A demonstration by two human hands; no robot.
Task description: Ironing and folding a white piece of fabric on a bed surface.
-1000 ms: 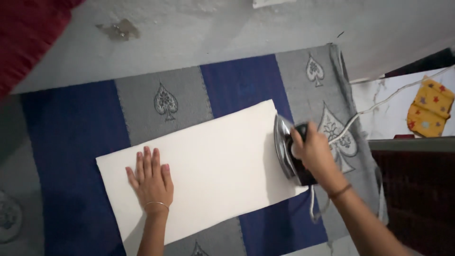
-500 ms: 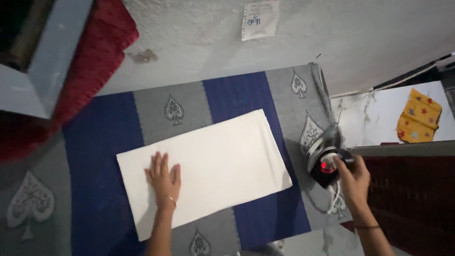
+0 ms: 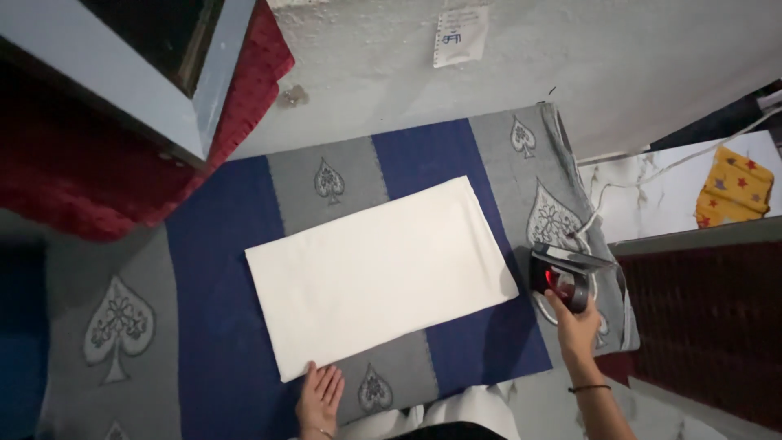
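A folded white cloth (image 3: 379, 273) lies flat on a blue and grey blanket (image 3: 220, 269) patterned with spade shapes. My left hand (image 3: 320, 398) rests flat on the blanket at the cloth's near edge, fingers apart, its fingertips by the cloth's near-left corner, holding nothing. A black and silver electric iron (image 3: 562, 275) stands tilted up on its heel at the blanket's right end, clear of the cloth, with a red light showing. My right hand (image 3: 575, 324) is on the iron's handle from the near side.
The iron's white cord (image 3: 652, 175) runs right over a marble surface (image 3: 652, 204) that bears a yellow star-patterned cloth (image 3: 731, 189). A dark red panel (image 3: 709, 318) lies at the right. A red cloth (image 3: 98, 179) and a pale blue frame (image 3: 122, 77) are upper left. A paper note (image 3: 460, 34) hangs on the wall.
My right hand took the iron off the cloth's right end and stood it on its heel beside the cloth. My left hand slid off the cloth to its near edge.
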